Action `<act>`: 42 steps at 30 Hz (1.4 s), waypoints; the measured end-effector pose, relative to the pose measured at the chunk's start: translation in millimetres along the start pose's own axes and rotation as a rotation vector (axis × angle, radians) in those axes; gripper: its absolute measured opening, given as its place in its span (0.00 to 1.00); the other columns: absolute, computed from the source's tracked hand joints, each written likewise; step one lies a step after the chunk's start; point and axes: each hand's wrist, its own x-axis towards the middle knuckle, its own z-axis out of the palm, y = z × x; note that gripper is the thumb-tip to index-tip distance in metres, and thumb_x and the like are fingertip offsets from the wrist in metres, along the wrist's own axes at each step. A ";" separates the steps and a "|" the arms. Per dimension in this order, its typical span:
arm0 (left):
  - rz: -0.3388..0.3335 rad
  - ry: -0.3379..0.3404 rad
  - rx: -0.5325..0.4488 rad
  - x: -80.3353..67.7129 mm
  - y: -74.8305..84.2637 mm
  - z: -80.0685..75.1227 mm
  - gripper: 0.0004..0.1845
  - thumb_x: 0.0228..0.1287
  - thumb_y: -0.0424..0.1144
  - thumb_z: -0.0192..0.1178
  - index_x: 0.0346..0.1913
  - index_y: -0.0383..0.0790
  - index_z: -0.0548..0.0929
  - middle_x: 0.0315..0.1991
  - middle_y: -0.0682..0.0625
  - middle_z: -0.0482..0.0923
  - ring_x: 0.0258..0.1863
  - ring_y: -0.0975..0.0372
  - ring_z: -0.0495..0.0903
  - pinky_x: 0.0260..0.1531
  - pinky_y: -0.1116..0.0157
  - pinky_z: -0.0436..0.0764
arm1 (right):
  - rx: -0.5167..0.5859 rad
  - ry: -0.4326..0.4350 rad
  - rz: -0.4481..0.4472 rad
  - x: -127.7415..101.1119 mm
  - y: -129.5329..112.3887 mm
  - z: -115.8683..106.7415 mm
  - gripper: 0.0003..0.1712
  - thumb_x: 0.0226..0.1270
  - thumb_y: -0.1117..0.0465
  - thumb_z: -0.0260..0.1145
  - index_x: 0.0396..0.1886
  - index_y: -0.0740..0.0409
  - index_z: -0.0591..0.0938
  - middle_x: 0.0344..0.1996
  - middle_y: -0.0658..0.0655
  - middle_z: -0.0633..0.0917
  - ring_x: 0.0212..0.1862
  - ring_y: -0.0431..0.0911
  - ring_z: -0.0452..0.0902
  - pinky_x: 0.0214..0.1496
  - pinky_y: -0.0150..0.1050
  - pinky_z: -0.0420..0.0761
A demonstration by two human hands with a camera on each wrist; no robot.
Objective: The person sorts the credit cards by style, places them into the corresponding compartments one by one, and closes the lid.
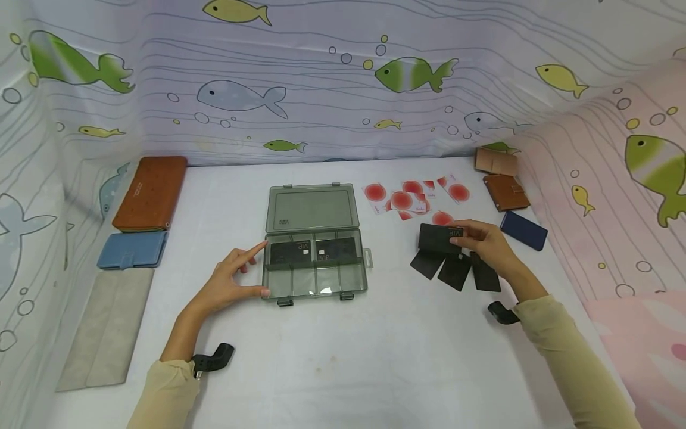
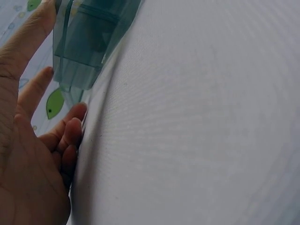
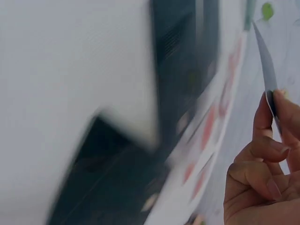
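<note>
Left hand palm-down, fingers spread and relaxed, forearm angled in from lower left. Right hand raised slightly, fingers curled in pinch, sleeved forearm behind.

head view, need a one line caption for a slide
Left hand steadies an open compartment box while the right hand holds a black card.

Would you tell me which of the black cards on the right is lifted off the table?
The black card pinched in the right hand, just above the fan of three black cards lying flat on the table.
</note>
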 end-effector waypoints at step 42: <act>-0.002 -0.001 -0.013 -0.7 -3.3 -1.3 0.52 0.47 0.47 0.79 0.76 0.61 0.62 0.47 0.49 0.68 0.39 0.59 0.61 0.41 0.56 0.55 | -0.143 -0.192 -0.142 71.7 -168.9 232.0 0.17 0.64 0.65 0.71 0.53 0.57 0.86 0.14 0.47 0.67 0.17 0.38 0.57 0.21 0.31 0.56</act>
